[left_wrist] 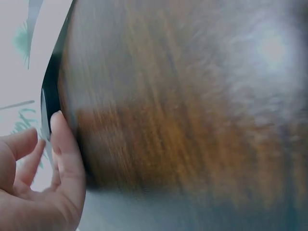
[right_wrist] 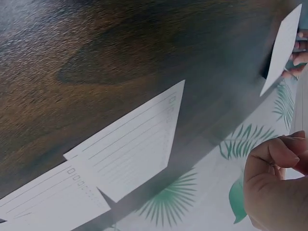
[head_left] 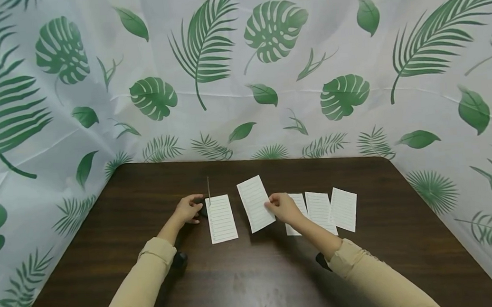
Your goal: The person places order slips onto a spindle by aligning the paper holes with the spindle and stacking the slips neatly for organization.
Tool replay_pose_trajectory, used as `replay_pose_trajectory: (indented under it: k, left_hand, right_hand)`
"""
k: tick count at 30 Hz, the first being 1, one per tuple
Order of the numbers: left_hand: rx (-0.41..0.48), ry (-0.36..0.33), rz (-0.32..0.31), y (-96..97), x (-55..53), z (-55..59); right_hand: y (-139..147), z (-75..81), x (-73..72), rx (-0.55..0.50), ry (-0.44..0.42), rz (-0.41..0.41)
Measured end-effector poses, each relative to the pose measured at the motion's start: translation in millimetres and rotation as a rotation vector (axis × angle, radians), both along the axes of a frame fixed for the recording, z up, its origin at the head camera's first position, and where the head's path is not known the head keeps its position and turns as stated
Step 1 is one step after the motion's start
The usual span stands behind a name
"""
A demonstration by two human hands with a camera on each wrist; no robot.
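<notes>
My left hand (head_left: 187,210) curls its fingers round the dark base of a bill spike (head_left: 208,187), whose thin rod stands upright. A lined white sheet (head_left: 222,221) lies over part of that base, with the rod at its upper left corner. Whether the rod pierces it I cannot tell. Between thumb and fingers, my right hand (head_left: 285,208) pinches the right edge of another lined sheet (head_left: 255,202), held tilted just right of the spike. In the right wrist view that held sheet is mostly hidden behind the hand (right_wrist: 276,187).
Three more lined sheets lie in a row to the right, among them a middle sheet (head_left: 318,210) and a right-hand sheet (head_left: 344,208); the right arm covers part of the row. A leaf-patterned curtain (head_left: 223,79) stands behind the dark wooden table (head_left: 247,286).
</notes>
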State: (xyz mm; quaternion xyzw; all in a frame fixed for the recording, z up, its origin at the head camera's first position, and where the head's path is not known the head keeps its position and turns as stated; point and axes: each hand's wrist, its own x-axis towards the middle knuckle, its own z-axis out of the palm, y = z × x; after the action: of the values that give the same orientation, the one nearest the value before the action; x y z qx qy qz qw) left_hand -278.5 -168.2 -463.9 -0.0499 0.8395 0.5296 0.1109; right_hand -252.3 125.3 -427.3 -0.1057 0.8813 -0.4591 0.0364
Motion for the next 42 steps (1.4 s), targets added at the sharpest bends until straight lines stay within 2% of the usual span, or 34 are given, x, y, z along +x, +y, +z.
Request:
replay_pose_trajectory:
  k: [4,10,13,15,21,24,27,30,36,42]
  left_hand:
    - [-0.072,0.019,0.011,0.8,5.4,2.8]
    - [-0.210,0.126,0.047,2.5,15.7,10.7]
    - [-0.226,0.163,0.045,6.8,22.6,14.8]
    - [-0.185,0.159,0.038,12.0,27.4,17.8]
    - [0.094,0.100,-0.034,31.0,38.3,25.5]
    - [0.155,0.112,-0.079,40.6,41.9,29.5]
    - [0.202,0.104,-0.078,49.6,44.3,33.4]
    - [0.238,0.077,-0.050,57.3,44.8,37.1]
    - [0.227,0.046,-0.004,64.9,42.9,41.5]
    - [0.216,0.087,0.026,63.9,41.7,48.0]
  right_hand:
    - [-1.4,0.1,0.0,-0.036,-0.027,-0.004]
    - [-2.4,3.4,3.0,-0.094,-0.084,0.004]
    - [-3.0,6.2,4.3,-0.114,-0.108,0.008]
    - [-3.5,7.4,5.5,-0.128,-0.118,0.014]
    - [-9.3,10.1,12.0,-0.159,-0.121,0.074]
    - [-12.4,12.3,16.5,-0.173,-0.107,0.111]
    - [-14.5,14.1,20.1,-0.175,-0.096,0.140]
    - [-15.0,13.9,22.6,-0.179,-0.088,0.171]
    - [-16.7,9.3,23.6,-0.175,-0.090,0.208]
    - [-16.2,5.3,24.9,-0.165,-0.138,0.277]
